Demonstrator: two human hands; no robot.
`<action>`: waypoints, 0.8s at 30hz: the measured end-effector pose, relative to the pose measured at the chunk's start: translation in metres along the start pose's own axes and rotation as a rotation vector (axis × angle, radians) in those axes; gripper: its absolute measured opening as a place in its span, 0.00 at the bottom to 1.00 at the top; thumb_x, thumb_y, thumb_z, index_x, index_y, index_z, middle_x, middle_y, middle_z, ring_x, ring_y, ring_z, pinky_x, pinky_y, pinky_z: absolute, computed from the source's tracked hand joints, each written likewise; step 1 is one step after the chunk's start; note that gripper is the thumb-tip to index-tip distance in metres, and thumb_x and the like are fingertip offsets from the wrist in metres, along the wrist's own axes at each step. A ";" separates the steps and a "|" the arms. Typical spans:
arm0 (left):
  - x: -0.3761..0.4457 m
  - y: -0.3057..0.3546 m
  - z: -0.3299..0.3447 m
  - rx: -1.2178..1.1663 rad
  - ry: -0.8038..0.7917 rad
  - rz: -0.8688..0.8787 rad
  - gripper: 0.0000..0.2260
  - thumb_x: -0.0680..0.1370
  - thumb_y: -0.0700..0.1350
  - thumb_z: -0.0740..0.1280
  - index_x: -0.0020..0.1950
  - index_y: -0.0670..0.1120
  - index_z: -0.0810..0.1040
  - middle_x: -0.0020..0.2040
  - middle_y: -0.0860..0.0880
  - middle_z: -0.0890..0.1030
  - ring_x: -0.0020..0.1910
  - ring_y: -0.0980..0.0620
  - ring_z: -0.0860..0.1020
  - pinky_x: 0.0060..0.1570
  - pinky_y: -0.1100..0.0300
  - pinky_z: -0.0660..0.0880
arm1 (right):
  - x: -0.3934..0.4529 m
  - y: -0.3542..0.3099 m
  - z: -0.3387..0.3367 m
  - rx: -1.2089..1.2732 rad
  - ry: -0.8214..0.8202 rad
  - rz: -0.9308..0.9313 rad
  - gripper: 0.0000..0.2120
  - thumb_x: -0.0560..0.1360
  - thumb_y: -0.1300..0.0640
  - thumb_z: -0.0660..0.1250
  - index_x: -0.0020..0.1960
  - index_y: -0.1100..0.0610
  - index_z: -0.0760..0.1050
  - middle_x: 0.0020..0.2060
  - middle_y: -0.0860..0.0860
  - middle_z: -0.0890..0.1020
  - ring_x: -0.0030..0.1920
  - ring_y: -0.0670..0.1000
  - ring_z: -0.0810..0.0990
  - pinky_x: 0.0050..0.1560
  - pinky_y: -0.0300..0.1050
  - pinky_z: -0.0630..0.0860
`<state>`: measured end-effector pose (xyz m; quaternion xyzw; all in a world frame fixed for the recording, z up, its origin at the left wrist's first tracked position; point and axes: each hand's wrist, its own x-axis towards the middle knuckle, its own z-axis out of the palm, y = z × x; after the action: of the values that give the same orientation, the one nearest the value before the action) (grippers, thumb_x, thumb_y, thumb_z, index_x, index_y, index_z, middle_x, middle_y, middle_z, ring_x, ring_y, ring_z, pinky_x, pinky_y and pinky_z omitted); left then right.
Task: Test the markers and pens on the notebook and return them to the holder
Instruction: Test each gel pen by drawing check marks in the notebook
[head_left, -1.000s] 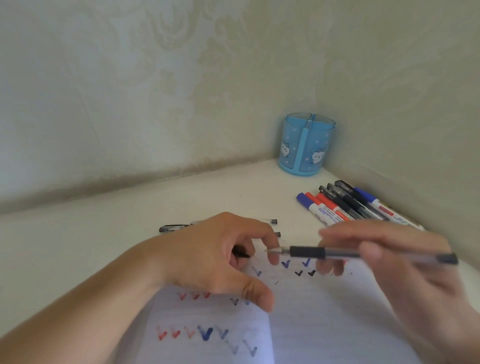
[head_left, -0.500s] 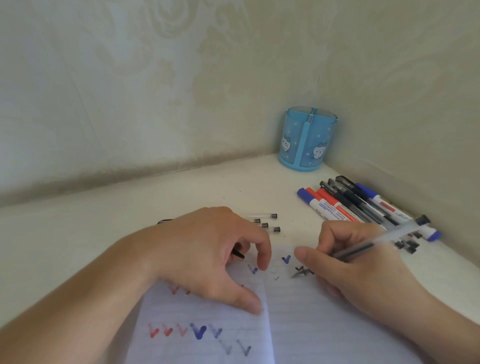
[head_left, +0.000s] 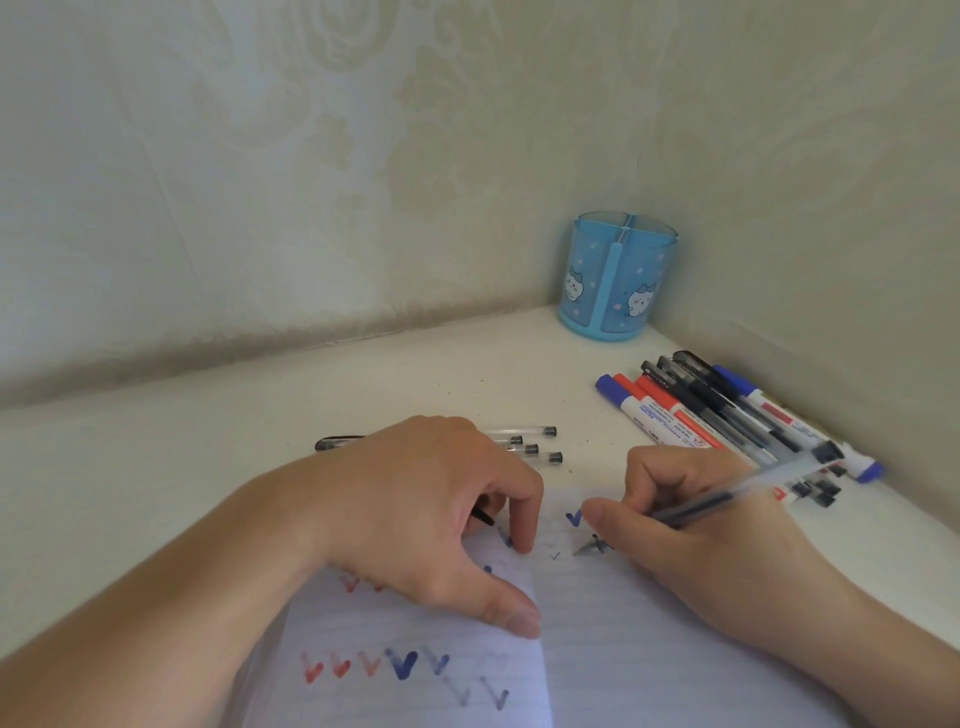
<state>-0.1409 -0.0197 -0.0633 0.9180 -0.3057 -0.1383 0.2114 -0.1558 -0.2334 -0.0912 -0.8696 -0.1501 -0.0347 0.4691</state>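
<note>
Testing step: right hand (head_left: 696, 535) grips pen (head_left: 691, 512), tip on notebook (head_left: 597, 649); left hand (head_left: 431, 514) pins the page, pinching a cap. Next: recap, return to holder (head_left: 618, 280).

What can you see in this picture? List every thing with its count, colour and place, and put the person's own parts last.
notebook: one, white lined pages with red, blue and grey ticks, open at the near edge of the table.
pen: one, clear barrel with dark ink, tip on the right page.
pen holder: one, blue, in the far corner.
markers and pens: several, blue, red and black, lying in a row at the right.
clear pens: about four, behind the left hand.
table: one, white.
left hand: one, fingers pressing on the left page.
right hand: one, holding the pen.
</note>
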 end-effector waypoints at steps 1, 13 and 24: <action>0.000 0.000 0.000 0.001 -0.002 -0.003 0.20 0.63 0.65 0.76 0.48 0.59 0.77 0.37 0.56 0.75 0.40 0.59 0.74 0.42 0.63 0.74 | 0.000 0.000 0.000 -0.006 -0.001 0.000 0.20 0.69 0.58 0.74 0.24 0.56 0.69 0.18 0.42 0.71 0.21 0.42 0.66 0.23 0.29 0.59; 0.000 -0.004 0.003 -0.075 -0.037 0.083 0.15 0.68 0.57 0.75 0.51 0.58 0.76 0.39 0.57 0.75 0.42 0.59 0.76 0.44 0.68 0.73 | 0.001 -0.001 -0.001 0.126 0.039 0.036 0.15 0.69 0.55 0.74 0.28 0.55 0.73 0.18 0.47 0.73 0.19 0.44 0.64 0.22 0.34 0.61; 0.006 -0.006 0.008 -0.348 0.110 0.142 0.17 0.82 0.38 0.60 0.58 0.59 0.58 0.46 0.58 0.81 0.43 0.54 0.74 0.48 0.66 0.70 | 0.000 0.004 -0.015 0.629 -0.045 -0.099 0.09 0.59 0.56 0.70 0.38 0.56 0.84 0.29 0.61 0.82 0.23 0.53 0.73 0.23 0.37 0.62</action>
<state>-0.1359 -0.0217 -0.0737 0.8499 -0.3291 -0.1233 0.3926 -0.1532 -0.2480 -0.0861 -0.6741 -0.2059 0.0102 0.7093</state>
